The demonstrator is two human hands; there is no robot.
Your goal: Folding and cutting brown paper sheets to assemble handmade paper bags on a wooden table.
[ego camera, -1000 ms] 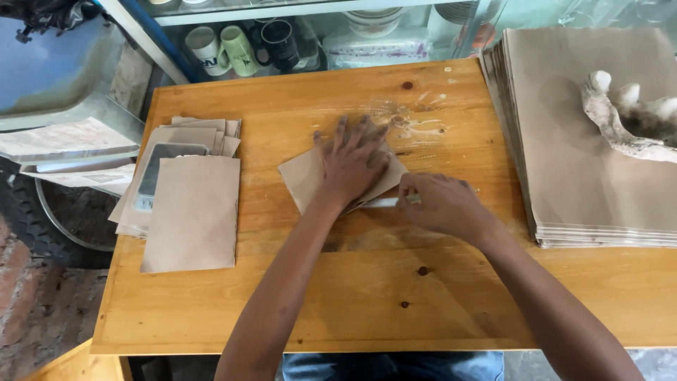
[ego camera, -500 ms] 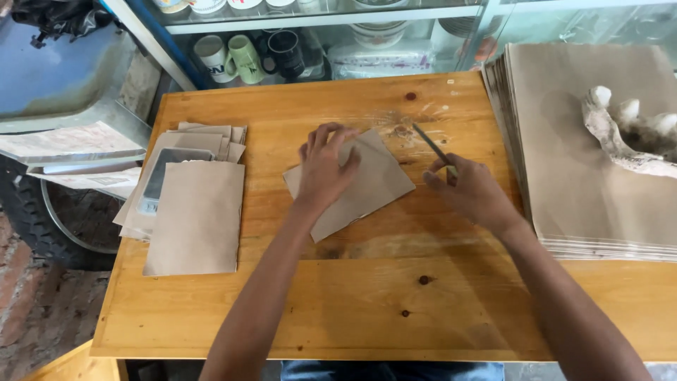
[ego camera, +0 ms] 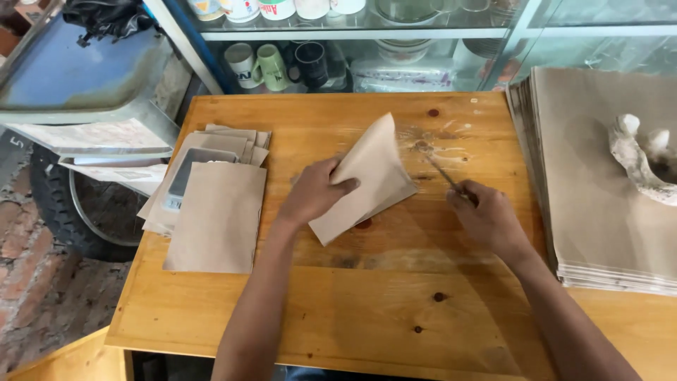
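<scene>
A wooden desk (ego camera: 395,310) of warm orange planks stands against a glass-fronted shelf (ego camera: 367,32) of mugs and cups.

Near the desk's middle, the left hand (ego camera: 310,197) is closed on a folded brown paper piece (ego camera: 367,180), thumb on its upper face and fingers hidden beneath. The paper is lifted at its far end: its long axis runs from a lower corner at about 7 o'clock, low over the wood, up to a raised tip at about 1 o'clock. Its underside cannot be seen.

The right hand (ego camera: 486,219), at 3 o'clock from the paper and apart from it, is curled around a thin stick-like tool (ego camera: 437,169). The tool slants toward 11 o'clock, and its tip meets a pale smeared patch (ego camera: 437,137) on the wood just beyond the paper's raised edge. What the tool is made of is hard to make out, and its handle is buried in the fist.

At 9 o'clock from the left hand lies a loose pile of flat brown paper bags (ego camera: 218,219), long sides running toward and away from the person; a grey rectangular thing (ego camera: 187,176) shows half covered among them. At 3 o'clock, a tall stack of large brown sheets (ego camera: 585,197) fills the desk's right end and is cut by the picture's edge, with a pale knobbly object (ego camera: 638,159) lying on top, also cut off. Beyond the desk's left edge sit a blue-grey metal tray (ego camera: 77,77) and a tyre (ego camera: 63,212) over a brick floor.
</scene>
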